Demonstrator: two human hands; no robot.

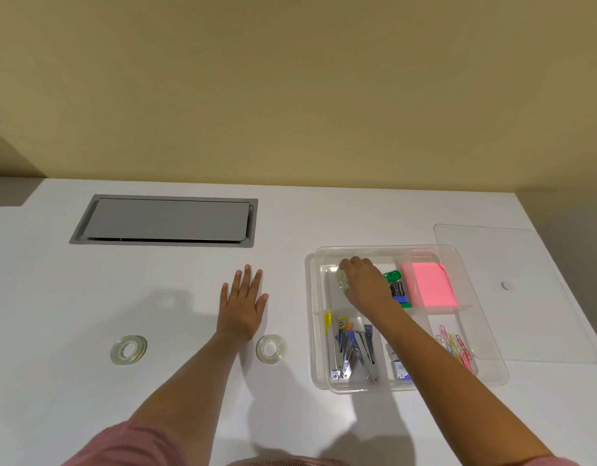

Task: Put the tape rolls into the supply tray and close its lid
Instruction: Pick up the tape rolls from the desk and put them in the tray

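Observation:
A clear plastic supply tray (319,348) stands on the white table at the right, with its clear lid (532,297) lying flat behind and to the right of it. My right hand (366,284) is inside the tray's far left compartment, fingers closed around a clear tape roll (342,279). Two more clear tape rolls lie flat on the table: one (271,349) just left of the tray, another (128,349) further left. My left hand (244,304) rests flat on the table with fingers spread, holding nothing.
The tray's other compartments hold pink sticky notes (431,285), green and blue clips (396,287), staplers (354,348) and coloured paper clips (457,348). A grey cable hatch (166,220) is set into the table at the back left. A beige wall rises behind.

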